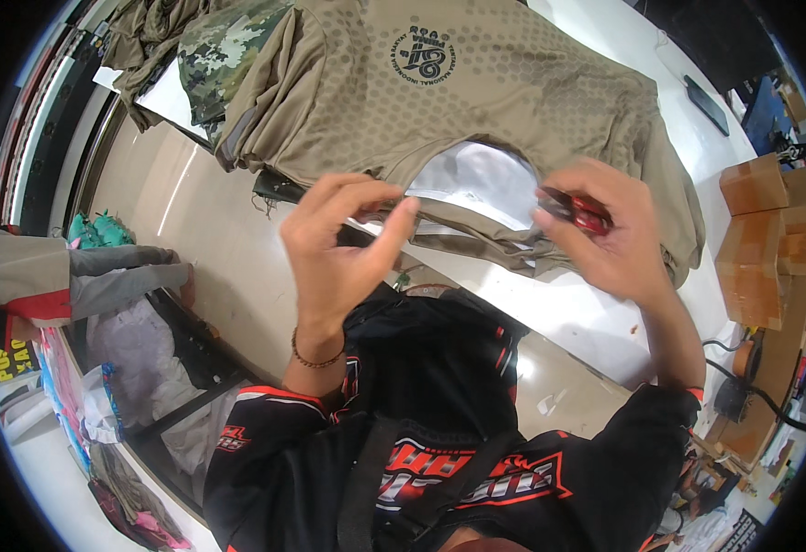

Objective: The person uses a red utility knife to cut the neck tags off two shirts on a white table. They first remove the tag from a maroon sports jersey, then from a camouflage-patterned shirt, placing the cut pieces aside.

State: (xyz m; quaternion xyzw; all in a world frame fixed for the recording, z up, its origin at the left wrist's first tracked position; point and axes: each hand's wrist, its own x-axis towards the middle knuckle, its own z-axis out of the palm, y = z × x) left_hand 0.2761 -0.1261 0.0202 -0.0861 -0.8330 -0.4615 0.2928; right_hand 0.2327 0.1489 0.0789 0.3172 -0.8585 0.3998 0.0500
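Observation:
A tan shirt (550, 101) with a hexagon pattern and a round dark emblem lies on the white table, its neck opening facing me and showing a white inside (476, 179). At the left of this opening, my left hand (343, 230) has thumb and forefinger brought together; anything between them is too small to make out. My right hand (619, 230), slightly blurred, is closed around small red-handled thread snips (587, 213), with the dark blades pointing left over the right side of the opening. Both hands hover at the shirt's near edge.
Camouflage cloth (237, 69) and more garments are heaped at the far left. A dark phone (706, 106) lies on the table (596, 322) at the right, near cardboard boxes (757, 239). Left of me stands a dark-framed bin (191, 414) holding pale cloth.

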